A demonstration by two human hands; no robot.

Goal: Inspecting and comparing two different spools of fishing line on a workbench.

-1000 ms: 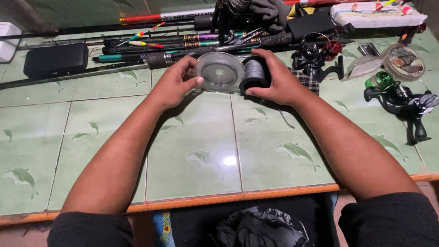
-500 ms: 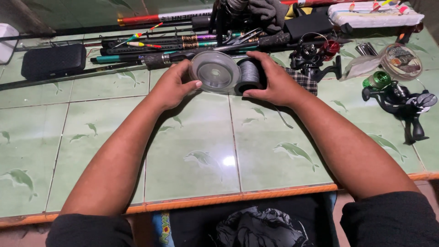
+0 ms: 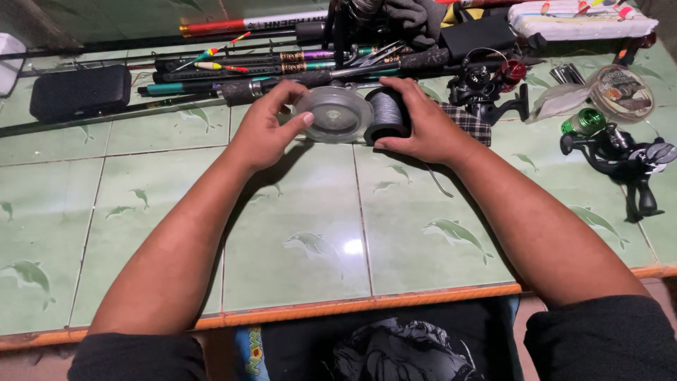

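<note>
Left hand (image 3: 264,130) grips the clear spool (image 3: 333,114); right hand (image 3: 422,125) grips the grey spool (image 3: 386,113), hiding its far side. Rods (image 3: 282,67) run off frame.

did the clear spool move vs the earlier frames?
No real shift. The clear spool sits just left of the same tile seam, below the rods, between left hand and right hand.

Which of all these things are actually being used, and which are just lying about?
In use:
left hand on clear round plastic line spool
right hand on grey-wound line spool

Lying about:
black-and-green fishing reel
black oblong case
bundled fishing rods
</note>
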